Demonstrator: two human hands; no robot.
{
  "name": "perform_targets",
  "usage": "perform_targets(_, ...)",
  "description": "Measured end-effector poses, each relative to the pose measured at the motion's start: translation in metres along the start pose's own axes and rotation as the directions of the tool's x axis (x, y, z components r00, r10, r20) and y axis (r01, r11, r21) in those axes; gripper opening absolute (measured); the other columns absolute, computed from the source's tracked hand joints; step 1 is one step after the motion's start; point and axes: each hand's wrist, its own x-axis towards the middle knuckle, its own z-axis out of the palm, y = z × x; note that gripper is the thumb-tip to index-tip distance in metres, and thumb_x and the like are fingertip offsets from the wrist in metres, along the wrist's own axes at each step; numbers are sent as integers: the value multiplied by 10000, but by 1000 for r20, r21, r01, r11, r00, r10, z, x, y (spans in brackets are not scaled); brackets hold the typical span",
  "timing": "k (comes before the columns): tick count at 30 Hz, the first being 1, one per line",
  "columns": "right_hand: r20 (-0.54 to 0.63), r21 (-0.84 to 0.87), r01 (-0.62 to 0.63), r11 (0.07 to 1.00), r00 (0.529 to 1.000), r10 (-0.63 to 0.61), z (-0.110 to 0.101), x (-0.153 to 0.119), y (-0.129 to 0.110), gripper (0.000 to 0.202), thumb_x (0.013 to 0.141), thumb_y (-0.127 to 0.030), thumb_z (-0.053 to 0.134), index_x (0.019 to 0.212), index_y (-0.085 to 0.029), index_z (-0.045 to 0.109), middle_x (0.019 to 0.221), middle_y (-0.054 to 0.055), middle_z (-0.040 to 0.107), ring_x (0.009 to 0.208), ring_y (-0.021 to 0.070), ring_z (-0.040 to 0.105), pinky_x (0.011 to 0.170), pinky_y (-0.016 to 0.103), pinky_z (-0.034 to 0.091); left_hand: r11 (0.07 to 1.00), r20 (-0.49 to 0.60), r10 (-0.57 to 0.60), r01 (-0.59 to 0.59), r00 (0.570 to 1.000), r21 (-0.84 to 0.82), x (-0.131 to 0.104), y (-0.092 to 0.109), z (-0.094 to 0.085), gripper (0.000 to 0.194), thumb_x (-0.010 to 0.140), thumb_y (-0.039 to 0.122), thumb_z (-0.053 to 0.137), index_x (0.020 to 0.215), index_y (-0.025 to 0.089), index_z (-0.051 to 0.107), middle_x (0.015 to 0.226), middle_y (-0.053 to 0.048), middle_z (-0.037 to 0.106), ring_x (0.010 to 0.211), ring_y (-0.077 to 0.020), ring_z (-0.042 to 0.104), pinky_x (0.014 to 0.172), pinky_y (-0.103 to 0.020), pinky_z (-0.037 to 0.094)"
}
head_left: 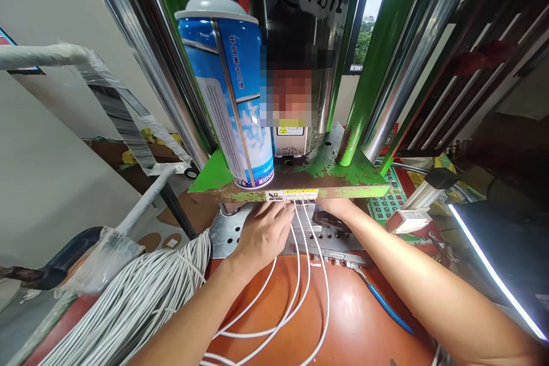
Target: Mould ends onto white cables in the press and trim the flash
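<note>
My left hand (266, 231) rests at the front of the machine's metal bed, its fingertips beside several white cables (309, 240) that run in under the green press plate (343, 191). Its fingers lie close together, pointing under the plate, and whatever is beneath them is hidden. My right hand (334, 207) reaches under the same plate from the right, next to a dark metal block (330, 220); its fingers are hidden by the plate. The cables loop down over the orange-brown surface (351, 309) between my forearms.
A blue spray can (231, 108) stands on the press plate. A large bundle of white cable (141, 291) lies at the left. A blue-handled tool (386, 306) rests near my right forearm. Behind it are a green keypad panel (386, 200) and a bright light strip (493, 269).
</note>
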Motion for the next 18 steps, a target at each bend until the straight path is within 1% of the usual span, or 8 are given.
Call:
perform_targets(4, 72, -94, 58, 994, 996, -51, 4, -38, -26, 285, 1091, -289, 472, 1097, -162, 728, 1104, 130, 748, 1017, 275, 678, 989, 445, 525, 994, 15, -44, 42, 999, 104, -2, 1, 4, 402, 1035, 128, 484, 1412, 156, 623, 1394, -132, 699, 1309, -342, 609, 1143, -550, 445)
perform_targets(6, 114, -150, 120, 981, 988, -103, 8, -61, -38, 314, 1090, -262, 447, 1216, -135, 705, 1190, 165, 739, 1109, 314, 659, 1046, 497, 481, 992, 42, -46, 41, 998, 119, -2, 1, 4, 416, 1018, 100, 483, 1409, 137, 621, 1399, -141, 694, 1329, -342, 598, 1162, -553, 430)
perform_targets(9, 189, -316, 281, 906, 955, -230, 11, -83, -47, 446, 1086, -218, 422, 1502, -90, 519, 1461, 195, 616, 1314, 353, 559, 1132, 564, 389, 993, 74, -51, 42, 996, 113, -1, 2, 2, 404, 1009, 88, 479, 1378, 134, 638, 1384, -138, 699, 1286, -325, 622, 1152, -526, 457)
perform_targets(10, 213, -368, 319, 873, 943, -254, 11, -85, -48, 481, 1087, -203, 409, 1549, -81, 461, 1505, 192, 583, 1339, 349, 539, 1143, 563, 374, 992, 65, -52, 44, 996, 121, -1, 3, 1, 413, 1005, 83, 479, 1383, 135, 635, 1391, -139, 693, 1279, -323, 625, 1142, -514, 471)
perform_targets(12, 221, -424, 318, 848, 944, -244, 8, -85, -48, 466, 1093, -201, 397, 1538, -89, 480, 1464, 169, 619, 1292, 321, 566, 1119, 513, 404, 979, 11, -89, 86, 996, 186, -2, 6, -1, 432, 997, 77, 477, 1397, 129, 632, 1398, -159, 681, 1289, -338, 620, 1125, -504, 491)
perform_targets(14, 163, -449, 252, 857, 966, -198, 4, -83, -50, 421, 1090, -220, 417, 1472, -111, 559, 1398, 161, 655, 1240, 305, 587, 1076, 457, 443, 948, -28, -173, 174, 985, 267, -2, 10, -2, 384, 1016, 111, 472, 1346, 125, 668, 1291, -181, 723, 1207, -353, 672, 1033, -488, 550)
perform_targets(15, 118, -470, 210, 857, 978, -174, 2, -83, -52, 407, 1081, -224, 434, 1441, -119, 590, 1385, 169, 656, 1233, 311, 587, 1059, 448, 453, 926, -21, -235, 230, 972, 298, -2, 12, -3, 346, 1037, 154, 470, 1300, 129, 692, 1177, -178, 757, 1101, -349, 720, 942, -469, 588)
perform_targets(18, 95, -543, 125, 831, 992, -87, 2, -83, -57, 425, 1034, -206, 486, 1429, -115, 613, 1326, 199, 676, 1173, 332, 626, 983, 449, 486, 873, 80, -386, 335, 919, 355, -1, 16, -1, 354, 1080, 262, 442, 1284, 135, 702, 823, -124, 769, 742, -309, 764, 654, -390, 595)
